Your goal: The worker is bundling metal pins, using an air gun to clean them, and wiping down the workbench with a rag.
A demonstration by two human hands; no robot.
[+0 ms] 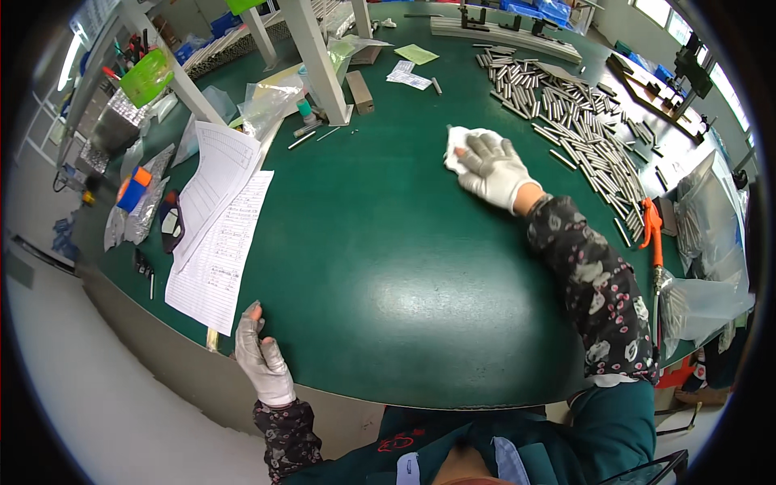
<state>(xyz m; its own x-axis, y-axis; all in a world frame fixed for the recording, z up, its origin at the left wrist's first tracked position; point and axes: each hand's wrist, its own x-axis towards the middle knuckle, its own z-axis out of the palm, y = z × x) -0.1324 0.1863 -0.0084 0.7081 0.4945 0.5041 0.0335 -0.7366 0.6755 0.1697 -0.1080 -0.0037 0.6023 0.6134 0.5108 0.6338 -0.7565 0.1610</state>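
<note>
My right hand (491,168), in a white glove with greyed fingers, is pressed over a folded white cloth (458,139) on the green tabletop (347,242). The cloth shows past the fingertips and beside the thumb. Just right of that hand lies a broad heap of short metal pins (578,121). At the table's near left edge rests my left hand (263,364), gloved too, its fingers apart and nothing in it. The lower corner of a handwritten sheet (218,259) is close to its fingertips.
An orange air gun (651,226) and clear plastic bags (707,234) line the right side. A white metal post (315,65) stands at the back left, near a small brown block (360,91). A tape roll (133,190) sits at far left; a long metal fixture (505,36) spans the back.
</note>
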